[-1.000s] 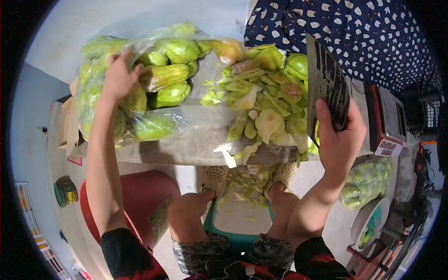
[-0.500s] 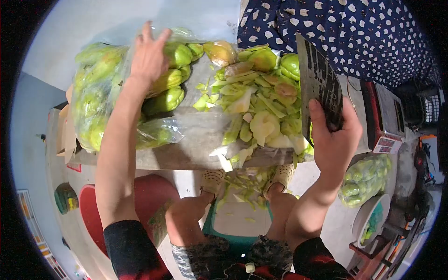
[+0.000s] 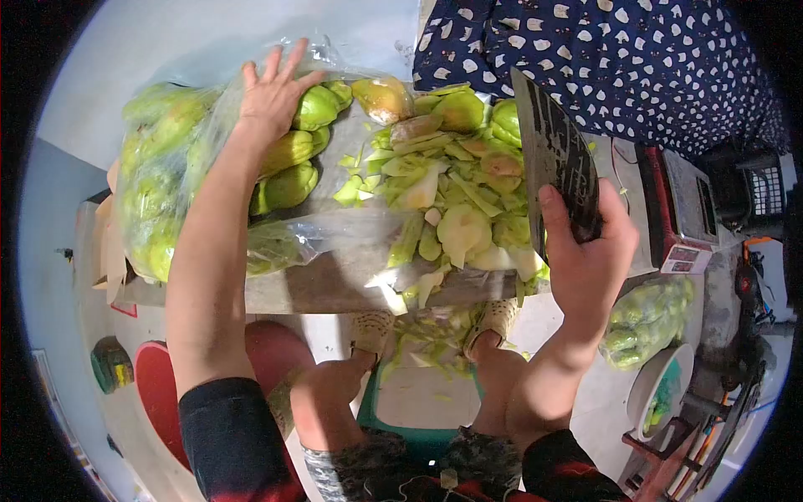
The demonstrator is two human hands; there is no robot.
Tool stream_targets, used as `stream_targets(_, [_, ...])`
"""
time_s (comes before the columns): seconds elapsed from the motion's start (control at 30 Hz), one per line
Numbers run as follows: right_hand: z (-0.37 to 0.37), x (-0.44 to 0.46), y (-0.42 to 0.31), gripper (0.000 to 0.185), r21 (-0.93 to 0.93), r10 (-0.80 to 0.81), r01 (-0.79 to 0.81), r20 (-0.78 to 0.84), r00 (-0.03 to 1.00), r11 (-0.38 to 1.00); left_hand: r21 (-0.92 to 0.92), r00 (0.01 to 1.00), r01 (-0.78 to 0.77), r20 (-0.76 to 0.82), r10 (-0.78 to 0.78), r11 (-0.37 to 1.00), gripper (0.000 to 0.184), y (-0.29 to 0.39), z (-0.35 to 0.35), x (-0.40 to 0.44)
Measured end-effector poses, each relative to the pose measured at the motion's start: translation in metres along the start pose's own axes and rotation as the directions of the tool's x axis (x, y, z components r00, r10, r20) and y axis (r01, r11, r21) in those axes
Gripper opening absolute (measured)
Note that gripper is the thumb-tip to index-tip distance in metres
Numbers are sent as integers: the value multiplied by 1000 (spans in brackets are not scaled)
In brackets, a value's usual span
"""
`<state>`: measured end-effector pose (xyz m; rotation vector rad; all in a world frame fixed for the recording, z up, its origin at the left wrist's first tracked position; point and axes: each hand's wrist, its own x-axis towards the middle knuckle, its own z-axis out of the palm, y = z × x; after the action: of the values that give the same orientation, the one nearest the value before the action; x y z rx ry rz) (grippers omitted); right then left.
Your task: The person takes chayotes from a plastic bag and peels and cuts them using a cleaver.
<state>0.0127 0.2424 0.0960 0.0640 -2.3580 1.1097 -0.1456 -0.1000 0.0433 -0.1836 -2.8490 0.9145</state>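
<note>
My left hand (image 3: 274,94) is spread over the mouth of a clear plastic bag (image 3: 159,180) full of green chayotes. Several whole chayotes (image 3: 288,186) show at the bag's opening, beside and below that hand. My right hand (image 3: 585,243) grips a broad dark knife (image 3: 559,155), its blade raised upright. Left of the knife lies a heap of peelings and cut pieces (image 3: 460,192) on the grey table (image 3: 335,289). A brownish-yellow chayote (image 3: 382,99) sits between the bag and the heap.
Dark cloth with white shapes (image 3: 585,67) hangs at the back right. A red-sided scale (image 3: 682,209) stands at the right. On the floor are a filled bag (image 3: 648,322), a white basin (image 3: 661,389), a red tub (image 3: 159,393) and fallen peelings (image 3: 435,343).
My left hand has moved right and up across the bag, its fingers now spread wide. The knife stays raised in my right hand. The whole view has shifted slightly.
</note>
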Motion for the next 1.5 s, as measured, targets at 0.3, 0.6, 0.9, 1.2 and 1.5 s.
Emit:
stream_targets(0.3, [1, 1, 0, 30, -52, 8, -8, 11, 1000, 999, -127, 975, -11, 218, 38, 992, 75, 14, -10, 27])
stream_targets(0.6, [-2, 1, 7, 29, -37, -17, 17, 10, 1000, 999, -210, 921, 184, 379, -94, 960, 66, 30, -21, 33])
stream_targets(0.9, [-6, 3, 7, 28, -28, -10, 10, 8, 1000, 1000, -308, 922, 243, 368, -120, 920, 63, 34, -16, 32])
stream_targets(1.2, [-7, 5, -1, 28, -19, -6, 5, -15, 1000, 1000, -989, 987, 150, 150, -66, -5, 59, 14, -36, 30])
stream_targets(1.5, [-17, 1, -5, 22, 163, 52, -33, -115, 992, 986, -749, 931, -193, -344, 122, -634, 41, 40, -166, -20])
